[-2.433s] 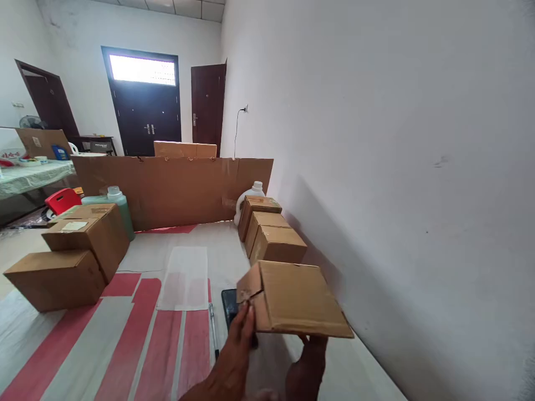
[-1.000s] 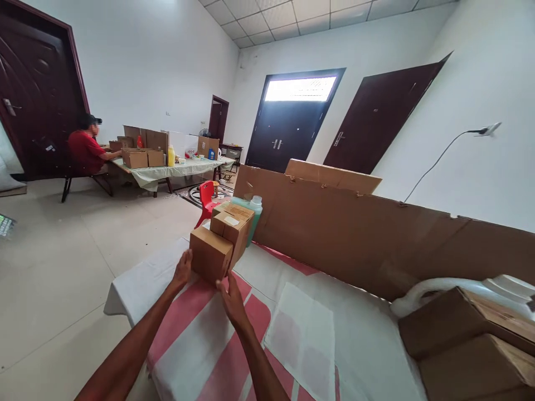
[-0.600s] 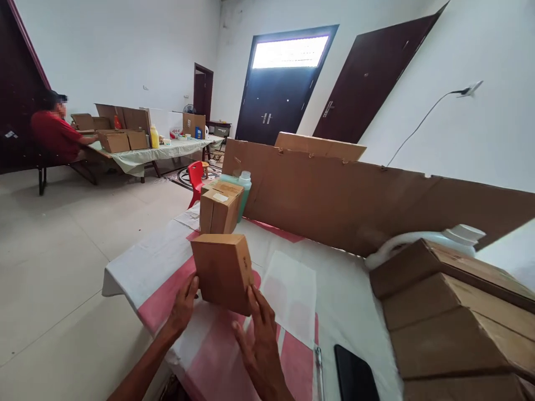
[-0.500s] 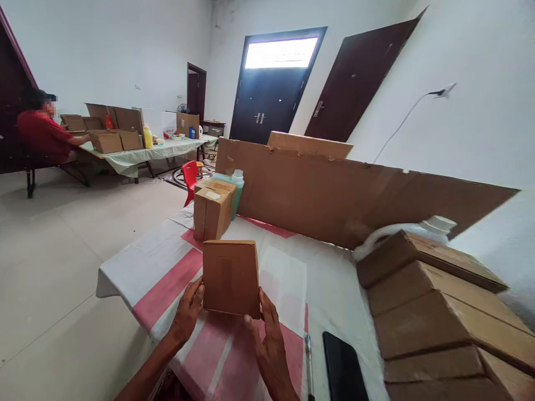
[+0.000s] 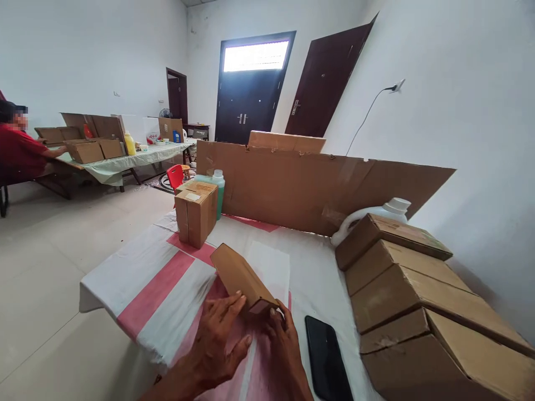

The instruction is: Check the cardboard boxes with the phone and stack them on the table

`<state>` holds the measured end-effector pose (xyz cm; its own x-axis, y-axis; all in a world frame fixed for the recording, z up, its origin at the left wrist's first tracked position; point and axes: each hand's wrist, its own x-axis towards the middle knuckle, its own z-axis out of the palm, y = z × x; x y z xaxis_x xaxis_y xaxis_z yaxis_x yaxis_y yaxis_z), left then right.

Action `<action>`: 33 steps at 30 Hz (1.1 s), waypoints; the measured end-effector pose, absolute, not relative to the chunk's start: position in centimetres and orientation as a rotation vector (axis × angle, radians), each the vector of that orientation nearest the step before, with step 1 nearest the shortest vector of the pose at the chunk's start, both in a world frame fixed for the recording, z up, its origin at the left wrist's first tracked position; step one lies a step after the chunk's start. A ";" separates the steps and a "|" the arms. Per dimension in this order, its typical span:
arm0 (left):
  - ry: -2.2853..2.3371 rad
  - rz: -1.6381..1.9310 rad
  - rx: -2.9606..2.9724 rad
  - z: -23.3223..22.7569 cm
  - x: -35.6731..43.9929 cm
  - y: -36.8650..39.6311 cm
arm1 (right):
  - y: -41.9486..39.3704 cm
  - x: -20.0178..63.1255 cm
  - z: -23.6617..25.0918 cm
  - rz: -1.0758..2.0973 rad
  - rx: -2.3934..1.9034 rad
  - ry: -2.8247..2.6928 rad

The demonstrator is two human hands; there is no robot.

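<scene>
A small, flat cardboard box (image 5: 241,273) stands tilted and turned at an angle above the striped cloth, its narrow side facing up. My right hand (image 5: 284,340) grips its near right corner, with thumb and fingers bent round the edge. My left hand (image 5: 217,340) lies against the near left side; its fingertips touch the box while the thumb stands apart from the fingers. To the right of my right hand lies a black phone (image 5: 328,356).
Several cardboard boxes (image 5: 388,301) are stacked at the right, beside a white jug (image 5: 376,211). A taller carton (image 5: 196,214) and a green bottle (image 5: 219,195) stand at the back left. A cardboard panel (image 5: 271,178) closes the far edge. A person in red (image 5: 20,147) sits at another table.
The box has turned from showing its broad face to showing a narrow side. My left hand moved right, onto its near side. The view has shifted right.
</scene>
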<state>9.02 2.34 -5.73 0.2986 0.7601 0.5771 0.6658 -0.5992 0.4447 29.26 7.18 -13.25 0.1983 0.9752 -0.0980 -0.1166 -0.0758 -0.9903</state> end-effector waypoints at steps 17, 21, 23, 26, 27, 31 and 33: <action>1.271 1.392 2.229 -0.2 10.2 15.3 | 9.3 29.1 -7.2 0.898 -1.329 -1.057; 1.284 1.378 2.233 0.7 9.2 15.6 | 11.6 29.3 -6.1 0.870 -1.221 -1.010; 1.300 1.371 2.203 0.9 8.7 14.7 | 11.3 29.5 -5.2 0.937 -1.202 -1.046; 1.330 1.347 2.091 0.6 8.3 12.8 | 9.6 30.0 -4.2 1.078 -1.173 -1.040; 1.331 1.334 2.047 0.3 8.3 12.2 | 9.0 30.2 -4.2 1.116 -1.161 -1.012; 1.287 1.279 1.776 -1.4 8.7 9.8 | 6.5 30.8 -4.9 1.237 -1.164 -0.974; 1.276 1.191 1.651 -2.2 8.7 8.8 | 5.5 30.9 -5.7 1.280 -1.200 -1.012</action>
<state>8.69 8.81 -2.21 0.0820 0.9686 0.2349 0.3008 -0.2487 0.9207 30.87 5.49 -5.66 0.0656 0.9938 -0.0898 -0.1419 -0.0798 -0.9867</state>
